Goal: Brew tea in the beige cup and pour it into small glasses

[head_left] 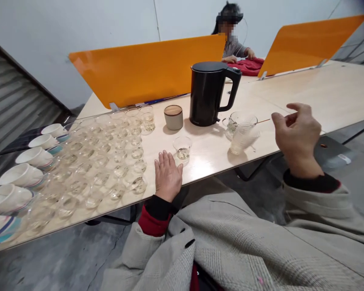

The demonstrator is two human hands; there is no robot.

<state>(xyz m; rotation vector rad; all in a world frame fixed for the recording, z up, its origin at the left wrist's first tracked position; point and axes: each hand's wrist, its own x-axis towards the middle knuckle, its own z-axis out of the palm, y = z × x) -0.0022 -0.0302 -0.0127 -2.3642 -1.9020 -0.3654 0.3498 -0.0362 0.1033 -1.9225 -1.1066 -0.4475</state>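
My left hand [169, 174] rests flat near the table's front edge, fingers stretched out. Just beyond its fingertips stands a small clear plastic cup [183, 148] with a little liquid and dark bits at the bottom. Over the table's right part I hold my right hand [299, 129] raised, thumb and curled fingers apart with nothing visible between them. Left of it is a ribbed glass cup [250, 117], from which a thin brown stick [263, 120] points toward my thumb. In front of that cup, a tilted stack of clear plastic cups [244, 138] looks blurred.
Rows of filled plastic cups [100, 161] cover the table's left side, beside stacked white paper cups [16, 198]. A black kettle [204, 95] and a grey canister with a wooden lid [173, 120] stand behind. Orange dividers [151, 72] line the back; another person handles red cloth [247, 66].
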